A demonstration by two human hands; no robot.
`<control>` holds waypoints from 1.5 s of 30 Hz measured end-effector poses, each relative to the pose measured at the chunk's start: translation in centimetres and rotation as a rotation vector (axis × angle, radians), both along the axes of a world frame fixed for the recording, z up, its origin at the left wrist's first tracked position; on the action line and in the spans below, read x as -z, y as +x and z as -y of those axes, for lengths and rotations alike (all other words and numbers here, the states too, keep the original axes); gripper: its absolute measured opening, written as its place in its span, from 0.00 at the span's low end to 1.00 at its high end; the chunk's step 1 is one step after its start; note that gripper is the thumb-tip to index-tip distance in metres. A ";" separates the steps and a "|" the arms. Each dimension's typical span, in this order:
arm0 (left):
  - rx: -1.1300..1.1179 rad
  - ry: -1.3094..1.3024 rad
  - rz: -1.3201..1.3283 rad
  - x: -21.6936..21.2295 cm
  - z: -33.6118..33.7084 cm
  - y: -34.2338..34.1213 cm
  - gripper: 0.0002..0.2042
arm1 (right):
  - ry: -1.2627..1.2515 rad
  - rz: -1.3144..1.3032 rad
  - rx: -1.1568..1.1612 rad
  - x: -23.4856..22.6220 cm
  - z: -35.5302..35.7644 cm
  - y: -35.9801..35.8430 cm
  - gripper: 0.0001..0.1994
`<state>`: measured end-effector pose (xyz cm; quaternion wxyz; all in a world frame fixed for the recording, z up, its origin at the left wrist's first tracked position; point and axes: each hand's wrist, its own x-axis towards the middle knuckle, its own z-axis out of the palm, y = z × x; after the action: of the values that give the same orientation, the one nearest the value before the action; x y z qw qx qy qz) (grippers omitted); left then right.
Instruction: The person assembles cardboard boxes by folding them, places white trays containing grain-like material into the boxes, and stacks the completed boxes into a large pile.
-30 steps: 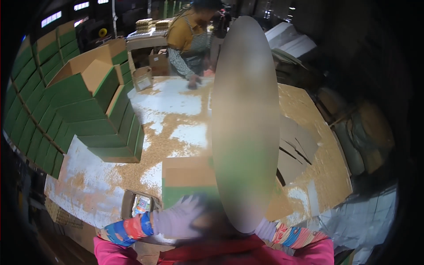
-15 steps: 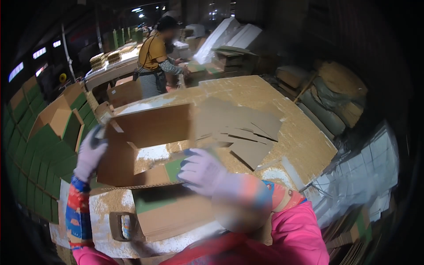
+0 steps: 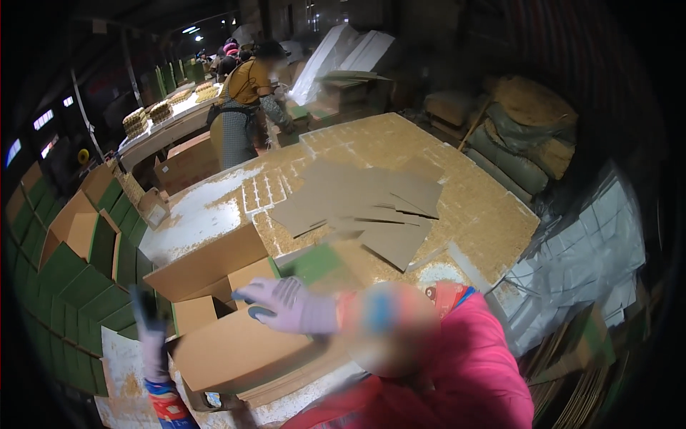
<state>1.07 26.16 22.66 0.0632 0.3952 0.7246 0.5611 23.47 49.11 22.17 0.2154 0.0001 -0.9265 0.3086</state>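
A brown cardboard carton (image 3: 243,350) stands at the near left of the table with its top flaps up and slanting. My left hand (image 3: 151,336), in a pale lilac glove with dark fingertips, is upright at the carton's left side, fingers stretched and apart; motion blurs it somewhat. Across the carton's opening reaches my right hand (image 3: 293,306) in a matching glove. Its fingers stretch leftward over the flaps, and the thumb sits lower. Whether it touches a flap is hard to tell. Behind it lies a blurred brown panel with a green patch (image 3: 313,264).
Flat cardboard sheets (image 3: 357,193) lie fanned out on the sawdust-strewn table (image 3: 493,207). Green and brown cartons (image 3: 64,286) are stacked at left. Folded cardboard (image 3: 579,379) stands at lower right, beside a plastic-wrapped pile (image 3: 579,250). Another person (image 3: 243,107) works at the far side.
The carton has come nearer and lower, and its flaps now slant over the opening. My left hand has dropped down its left side; my right hand has shifted left over the top.
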 end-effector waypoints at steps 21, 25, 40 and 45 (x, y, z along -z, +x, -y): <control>0.072 -0.265 -0.309 6.0 3.6 5.1 0.22 | -1.198 0.008 0.075 2.3 -3.7 5.8 0.47; 0.011 -0.246 -0.180 13.5 2.8 4.3 0.23 | -0.504 0.162 0.319 6.0 -2.7 9.1 0.45; 0.188 -0.028 0.597 7.0 -7.1 -4.4 0.23 | 0.742 0.046 0.854 26.8 -27.7 18.6 0.17; 0.090 -0.063 0.586 6.1 -6.0 -3.1 0.23 | 0.129 0.437 0.972 23.1 -37.7 12.4 0.28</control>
<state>-1.99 32.18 16.56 0.3068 0.2459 0.6744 0.6250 35.88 86.78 -0.92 0.1350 -0.4798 -0.8601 0.1084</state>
